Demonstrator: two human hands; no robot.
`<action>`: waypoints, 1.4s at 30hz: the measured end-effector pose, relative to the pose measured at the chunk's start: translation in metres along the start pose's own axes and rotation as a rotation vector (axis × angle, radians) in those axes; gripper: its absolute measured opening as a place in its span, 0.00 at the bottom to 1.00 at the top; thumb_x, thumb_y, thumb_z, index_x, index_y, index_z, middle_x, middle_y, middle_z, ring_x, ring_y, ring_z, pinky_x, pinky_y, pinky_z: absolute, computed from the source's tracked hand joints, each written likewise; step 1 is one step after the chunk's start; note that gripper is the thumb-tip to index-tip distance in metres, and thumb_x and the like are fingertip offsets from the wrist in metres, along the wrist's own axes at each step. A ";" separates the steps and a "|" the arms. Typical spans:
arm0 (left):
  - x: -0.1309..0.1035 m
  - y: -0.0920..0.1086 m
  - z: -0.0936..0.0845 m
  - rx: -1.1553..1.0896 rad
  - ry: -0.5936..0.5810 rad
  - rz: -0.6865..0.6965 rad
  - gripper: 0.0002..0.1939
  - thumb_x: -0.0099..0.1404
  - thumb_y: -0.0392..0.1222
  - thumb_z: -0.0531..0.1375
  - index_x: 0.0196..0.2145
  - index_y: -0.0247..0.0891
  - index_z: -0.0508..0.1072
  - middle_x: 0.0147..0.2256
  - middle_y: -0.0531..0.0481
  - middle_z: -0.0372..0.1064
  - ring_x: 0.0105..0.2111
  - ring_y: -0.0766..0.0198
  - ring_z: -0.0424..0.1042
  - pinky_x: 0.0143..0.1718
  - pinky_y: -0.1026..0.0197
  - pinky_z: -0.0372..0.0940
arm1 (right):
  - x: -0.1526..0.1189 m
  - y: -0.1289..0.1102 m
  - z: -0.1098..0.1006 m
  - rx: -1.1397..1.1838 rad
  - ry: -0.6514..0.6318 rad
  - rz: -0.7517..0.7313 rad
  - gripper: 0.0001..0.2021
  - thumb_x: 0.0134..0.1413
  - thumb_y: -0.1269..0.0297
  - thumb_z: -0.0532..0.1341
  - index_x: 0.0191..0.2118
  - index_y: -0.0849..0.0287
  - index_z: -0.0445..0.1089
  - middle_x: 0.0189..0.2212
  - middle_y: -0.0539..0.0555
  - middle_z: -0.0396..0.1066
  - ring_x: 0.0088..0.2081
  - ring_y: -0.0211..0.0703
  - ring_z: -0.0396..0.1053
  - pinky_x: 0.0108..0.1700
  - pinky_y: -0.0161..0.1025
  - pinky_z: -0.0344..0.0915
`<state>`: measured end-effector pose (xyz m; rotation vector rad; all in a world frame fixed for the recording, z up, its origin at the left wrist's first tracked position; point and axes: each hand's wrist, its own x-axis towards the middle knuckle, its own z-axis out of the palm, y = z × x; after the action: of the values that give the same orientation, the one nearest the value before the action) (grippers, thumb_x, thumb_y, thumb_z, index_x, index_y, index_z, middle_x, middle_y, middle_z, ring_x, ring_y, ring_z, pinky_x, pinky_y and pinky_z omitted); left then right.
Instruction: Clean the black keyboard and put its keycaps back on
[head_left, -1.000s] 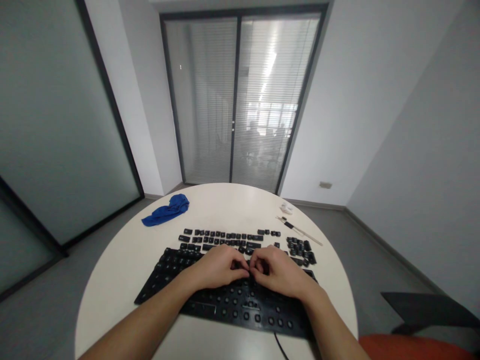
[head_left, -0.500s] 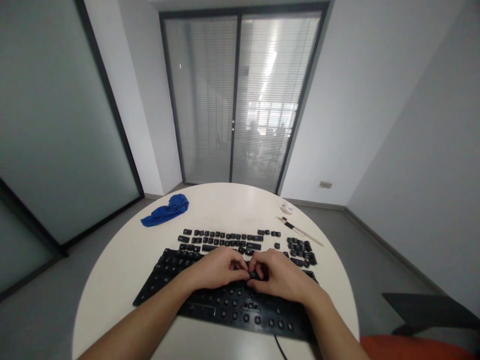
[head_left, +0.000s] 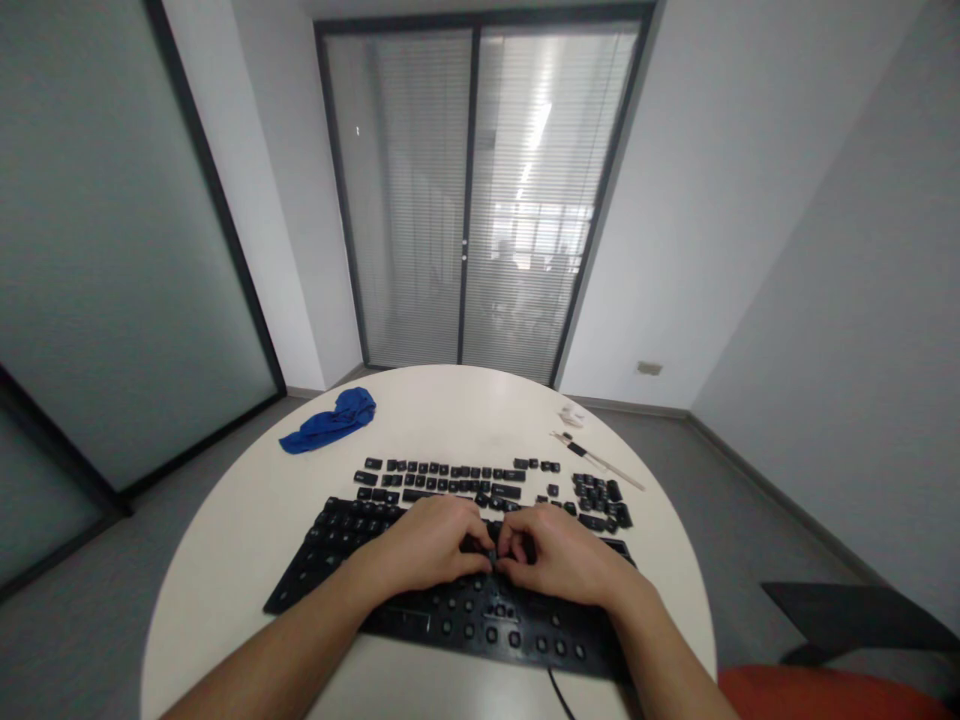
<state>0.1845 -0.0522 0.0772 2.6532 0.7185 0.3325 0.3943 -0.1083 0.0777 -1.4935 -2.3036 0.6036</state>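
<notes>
A black keyboard (head_left: pixel 525 632) lies on the round table, with several of its key positions bare along the near side. Over its middle, my left hand (head_left: pixel 439 540) has its fingers curled, the tips touching or just above the keys. Close beside it on the right, my right hand (head_left: pixel 551 550) is pinched, its fingertips meeting near those of the left. Whatever is between the fingertips is too small and hidden to name. Loose black keycaps (head_left: pixel 450 472) lie in rows beyond the keyboard, and more keycaps (head_left: pixel 598 495) form a cluster at the right.
A blue cloth (head_left: pixel 330 422) lies at the table's back left. Thin stick-like tools (head_left: pixel 600 462) and a small white item (head_left: pixel 571 416) are at the back right. A cable (head_left: pixel 559 694) runs off the keyboard's near edge. An orange chair (head_left: pixel 817 692) stands at the lower right.
The fingertips of my left hand have shifted slightly down and left. A small dark piece that showed between my hands is no longer clearly visible. The whole view has moved slightly.
</notes>
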 end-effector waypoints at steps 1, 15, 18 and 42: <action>0.000 0.001 0.000 0.007 -0.004 -0.003 0.07 0.61 0.43 0.66 0.39 0.45 0.81 0.36 0.52 0.76 0.37 0.59 0.74 0.37 0.62 0.62 | 0.000 0.001 0.000 -0.004 0.010 0.003 0.04 0.47 0.71 0.62 0.31 0.57 0.74 0.23 0.46 0.72 0.26 0.37 0.67 0.30 0.32 0.56; -0.002 0.013 0.000 0.210 -0.007 0.055 0.06 0.61 0.42 0.65 0.38 0.44 0.79 0.37 0.52 0.76 0.39 0.57 0.74 0.36 0.59 0.64 | 0.001 0.006 -0.001 -0.045 0.068 0.016 0.07 0.47 0.73 0.58 0.28 0.57 0.72 0.24 0.47 0.72 0.27 0.37 0.67 0.31 0.32 0.56; -0.002 0.018 -0.001 0.303 -0.025 0.076 0.05 0.62 0.44 0.64 0.35 0.42 0.78 0.36 0.50 0.75 0.38 0.56 0.73 0.34 0.59 0.63 | 0.001 0.007 -0.001 -0.043 0.065 0.013 0.07 0.47 0.74 0.58 0.28 0.57 0.72 0.24 0.48 0.72 0.27 0.38 0.67 0.31 0.32 0.56; -0.003 0.013 -0.004 0.341 -0.029 0.131 0.07 0.65 0.47 0.64 0.34 0.42 0.79 0.34 0.50 0.74 0.36 0.58 0.72 0.32 0.60 0.61 | 0.000 0.003 -0.001 0.007 0.018 -0.066 0.04 0.48 0.67 0.66 0.33 0.54 0.78 0.23 0.44 0.69 0.26 0.35 0.66 0.31 0.32 0.56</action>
<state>0.1866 -0.0628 0.0858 3.0296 0.6414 0.2207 0.3970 -0.1067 0.0766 -1.4077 -2.3243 0.5771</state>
